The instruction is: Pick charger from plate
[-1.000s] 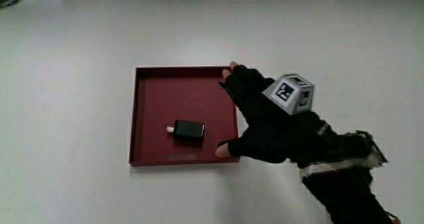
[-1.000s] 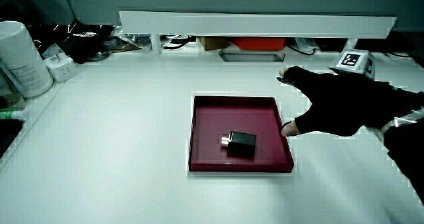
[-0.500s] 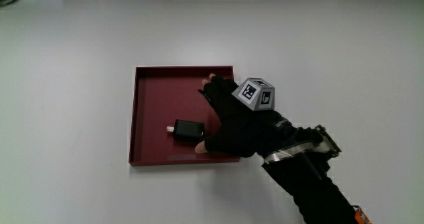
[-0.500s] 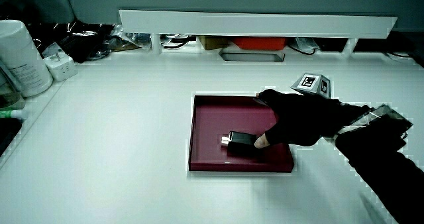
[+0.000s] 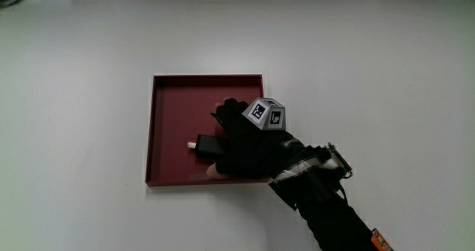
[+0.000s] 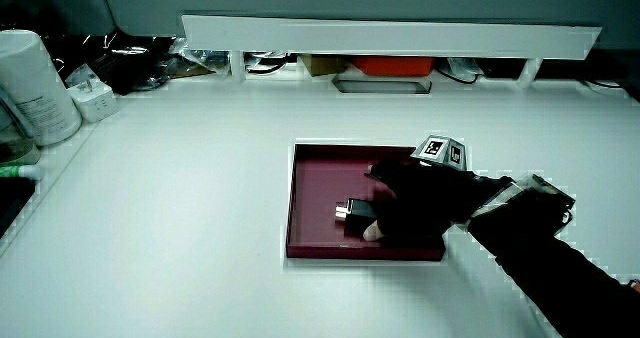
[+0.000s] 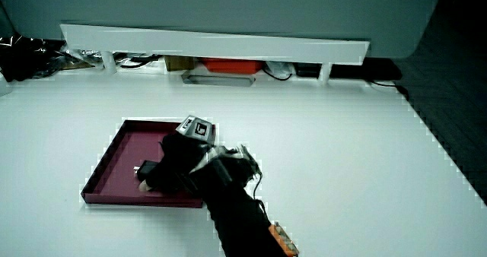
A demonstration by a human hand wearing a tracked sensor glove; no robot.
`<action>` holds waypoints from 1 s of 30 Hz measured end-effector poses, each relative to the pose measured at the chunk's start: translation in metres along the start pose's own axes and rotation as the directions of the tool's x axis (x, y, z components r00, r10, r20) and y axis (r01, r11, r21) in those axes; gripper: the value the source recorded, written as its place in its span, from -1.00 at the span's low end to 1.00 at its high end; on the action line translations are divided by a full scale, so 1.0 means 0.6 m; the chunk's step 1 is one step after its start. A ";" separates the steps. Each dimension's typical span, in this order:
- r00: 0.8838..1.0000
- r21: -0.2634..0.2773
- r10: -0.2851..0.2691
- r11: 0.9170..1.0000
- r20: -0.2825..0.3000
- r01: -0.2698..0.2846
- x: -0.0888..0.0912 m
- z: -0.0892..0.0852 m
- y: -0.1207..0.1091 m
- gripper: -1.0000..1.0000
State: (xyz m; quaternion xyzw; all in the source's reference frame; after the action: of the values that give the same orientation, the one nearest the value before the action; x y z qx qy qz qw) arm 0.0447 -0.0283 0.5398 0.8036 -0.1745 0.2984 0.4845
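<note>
white table [image 5: 82, 65], low partition, one dark red plate [image 5: 167, 95] in the middle of it.

the hand [image 5: 249, 143] has come in from beside the plate and now lies over its inside, fingers [image 5: 223, 117] curled down around the one black charger [image 5: 208, 144], thumb tip [image 6: 373, 231] showing on the side of it nearer the person. only the charger's metal plug end pokes out past the fingers; in both side views [image 6: 352, 211] [image 7: 143, 168] it sits flat on the plate floor, not lifted. whether the fingers actually pinch it or only cover it i cannot tell. my reading: the reach is done, the close is under way, the lift is still to come. count: one hand, one charger, one plate.
</note>
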 end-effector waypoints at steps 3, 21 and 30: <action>1.000 -0.002 -0.014 1.000 0.006 0.014 0.000 -0.009 0.008 0.00; 0.999 0.117 0.025 0.993 0.047 -0.030 -0.004 -0.024 0.011 0.32; 0.994 0.184 0.031 0.982 0.101 -0.049 -0.023 -0.019 0.001 0.68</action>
State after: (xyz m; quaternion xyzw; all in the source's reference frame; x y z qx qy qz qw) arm 0.0303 -0.0185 0.5356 0.8553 -0.1853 0.2835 0.3921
